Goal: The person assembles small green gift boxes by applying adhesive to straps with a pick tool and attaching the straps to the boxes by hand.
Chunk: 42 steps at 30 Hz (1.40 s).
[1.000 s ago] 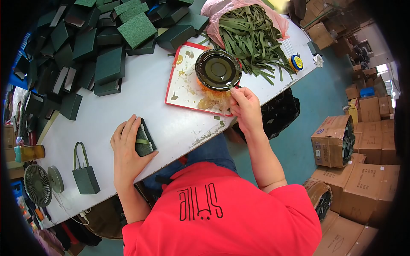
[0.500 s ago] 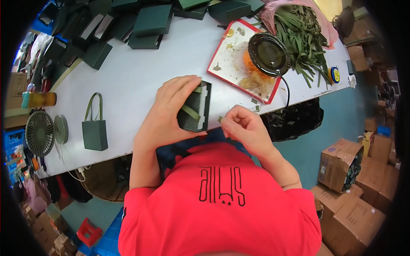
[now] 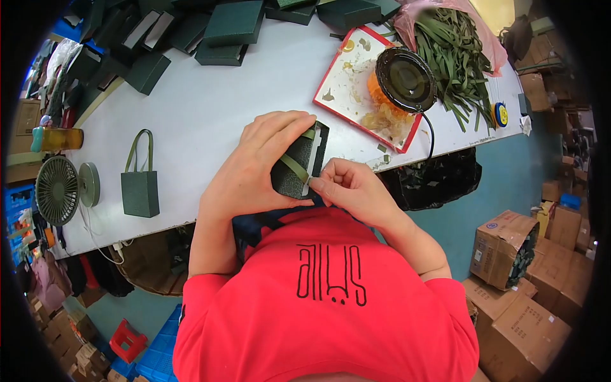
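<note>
My left hand (image 3: 245, 169) is wrapped around a small dark green box (image 3: 299, 178), thumb along its near side and fingers over the far side. The box is tilted, with its open side and pale inner edge facing right. An olive green ribbon (image 3: 294, 167) crosses its patterned face. At the box's right edge, my right hand (image 3: 347, 188) is closed, its thumb and index finger pinching the ribbon's end. The fingertips hide that end. A finished-looking green bag-shaped box (image 3: 140, 193) with a ribbon handle stands to the left.
Several dark green boxes (image 3: 232, 25) are piled at the back left. A red-edged tray (image 3: 337, 83) holds a black round pot (image 3: 406, 79) with an orange base. Cut ribbons (image 3: 452, 63) lie in a pink bag. Small fans (image 3: 57, 191) stand at the left; a black bag (image 3: 439, 181) hangs below the table edge.
My right hand has moved left from beside the box to its right edge, bringing its fingertips to the ribbon. My left hand and the box have shifted slightly right.
</note>
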### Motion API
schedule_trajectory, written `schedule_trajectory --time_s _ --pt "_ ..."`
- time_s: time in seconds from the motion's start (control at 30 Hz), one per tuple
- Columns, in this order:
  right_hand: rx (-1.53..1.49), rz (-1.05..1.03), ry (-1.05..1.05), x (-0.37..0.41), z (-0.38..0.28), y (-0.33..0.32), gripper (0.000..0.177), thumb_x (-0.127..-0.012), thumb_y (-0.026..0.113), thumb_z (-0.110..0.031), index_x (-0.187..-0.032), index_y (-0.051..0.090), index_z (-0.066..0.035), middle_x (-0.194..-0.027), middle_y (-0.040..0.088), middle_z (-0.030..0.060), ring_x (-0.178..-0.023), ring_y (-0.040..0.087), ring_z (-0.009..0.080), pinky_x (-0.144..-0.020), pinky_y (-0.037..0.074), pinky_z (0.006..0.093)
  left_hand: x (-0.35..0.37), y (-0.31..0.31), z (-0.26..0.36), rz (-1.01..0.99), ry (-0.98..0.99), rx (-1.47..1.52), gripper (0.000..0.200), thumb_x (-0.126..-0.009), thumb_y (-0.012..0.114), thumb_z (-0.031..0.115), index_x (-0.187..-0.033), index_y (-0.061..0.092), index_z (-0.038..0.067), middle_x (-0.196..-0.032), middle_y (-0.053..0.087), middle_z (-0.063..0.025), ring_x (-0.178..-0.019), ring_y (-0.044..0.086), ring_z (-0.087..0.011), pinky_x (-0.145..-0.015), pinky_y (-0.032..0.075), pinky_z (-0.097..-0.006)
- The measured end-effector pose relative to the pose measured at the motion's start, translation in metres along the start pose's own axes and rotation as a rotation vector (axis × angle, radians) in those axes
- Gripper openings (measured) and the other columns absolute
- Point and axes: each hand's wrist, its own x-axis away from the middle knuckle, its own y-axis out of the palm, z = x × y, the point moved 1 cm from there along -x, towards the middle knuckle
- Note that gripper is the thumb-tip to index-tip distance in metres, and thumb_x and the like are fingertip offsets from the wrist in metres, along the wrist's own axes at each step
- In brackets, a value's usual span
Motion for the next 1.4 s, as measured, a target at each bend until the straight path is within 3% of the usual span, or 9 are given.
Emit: schedule_trajectory --time_s 0.2,0.5,0.6,0.77,0.83,0.9,1.03,1.17,1.4 --pt "0.075 -0.012 0.009 -0.001 0.000 -0.001 0.022 -0.096 0.066 -0.022 -0.083 0.057 -0.007 -0.068 0.058 -0.0051 -0.060 0.046 -0.0004 -0.052 0.033 0.0190 0.000 -0.001 0.001 -0.018 -0.002 -0.006 0.095 -0.053 0.091 0.022 -0.137 0.052 0.006 -0.136 0.053 -0.0124 -0.125 0.049 -0.0353 -0.105 0.039 -0.0447" --pt "0.271 -0.013 0.146 -0.009 0.002 -0.004 0.024 -0.095 0.065 -0.019 -0.081 0.059 0.000 -0.073 0.066 0.0032 -0.063 0.058 0.0056 -0.059 0.046 0.0221 -0.004 0.006 0.008 -0.048 0.064 -0.228 0.086 -0.056 0.089 0.018 -0.134 0.054 0.004 -0.132 0.056 -0.0134 -0.122 0.053 -0.0338 -0.105 0.038 -0.0432" --pt "0.056 -0.002 0.145 -0.009 0.002 -0.007 0.021 -0.096 0.063 -0.016 -0.086 0.061 0.002 -0.074 0.067 0.0048 -0.063 0.060 0.0085 -0.060 0.049 0.0233 -0.004 0.006 0.004 -0.014 0.020 -0.214 0.090 -0.054 0.090 0.018 -0.135 0.053 0.005 -0.134 0.055 -0.0130 -0.124 0.051 -0.0339 -0.106 0.037 -0.0433" --pt "0.187 0.514 -0.627 -0.002 0.015 -0.006 0.017 -0.098 0.059 -0.012 -0.094 0.068 0.002 -0.075 0.068 0.0043 -0.057 0.058 0.0082 -0.053 0.046 0.0215 0.000 -0.001 0.001 0.047 -0.078 -0.206 0.096 -0.052 0.091 0.019 -0.138 0.050 0.005 -0.137 0.052 -0.0135 -0.128 0.048 -0.0348 -0.107 0.037 -0.0434" --pt "0.151 0.229 -0.471 0.033 0.009 -0.026 0.019 -0.098 0.058 -0.011 -0.092 0.070 0.002 -0.076 0.068 0.0047 -0.056 0.057 0.0075 -0.052 0.044 0.0212 -0.001 0.000 0.001 0.063 -0.087 -0.199 0.098 -0.052 0.092 0.019 -0.138 0.049 0.005 -0.138 0.052 -0.0139 -0.128 0.047 -0.0353 -0.107 0.037 -0.0435" --pt "0.040 -0.081 -0.052 0.034 0.007 -0.020 0.027 -0.101 0.053 -0.014 -0.090 0.072 0.002 -0.083 0.072 0.0079 -0.054 0.055 0.0072 -0.051 0.044 0.0221 -0.002 0.003 0.002 0.084 -0.082 -0.182 0.098 -0.052 0.093 0.020 -0.138 0.049 0.005 -0.138 0.052 -0.0146 -0.128 0.047 -0.0359 -0.108 0.037 -0.0437" --pt "-0.223 -0.176 0.052 0.015 0.037 -0.009 0.030 -0.102 0.056 -0.020 -0.122 0.062 0.002 -0.107 0.071 0.0110 -0.062 0.060 0.0094 -0.059 0.049 0.0231 -0.006 0.007 0.006 0.095 -0.040 -0.119 0.096 -0.054 0.091 0.019 -0.139 0.049 0.005 -0.136 0.051 -0.0145 -0.126 0.048 -0.0357 -0.105 0.036 -0.0446" --pt "-0.653 0.116 -0.101 0.015 0.041 -0.005 0.043 -0.103 0.056 -0.020 -0.140 0.049 0.000 -0.122 0.067 0.0128 -0.067 0.061 0.0103 -0.061 0.051 0.0237 -0.004 0.008 0.010 0.049 -0.057 -0.084 0.098 -0.052 0.092 0.021 -0.138 0.049 0.004 -0.136 0.052 -0.0154 -0.127 0.047 -0.0370 -0.105 0.036 -0.0456" --pt "-0.868 0.479 -0.338 0.029 0.041 -0.041 0.027 -0.104 0.055 -0.022 -0.123 0.060 -0.003 -0.110 0.070 0.0119 -0.067 0.059 0.0081 -0.062 0.051 0.0215 0.011 0.000 0.000 0.066 -0.135 -0.136 0.103 -0.048 0.094 0.021 -0.139 0.048 0.003 -0.137 0.052 -0.0158 -0.127 0.048 -0.0376 -0.107 0.037 -0.0455"
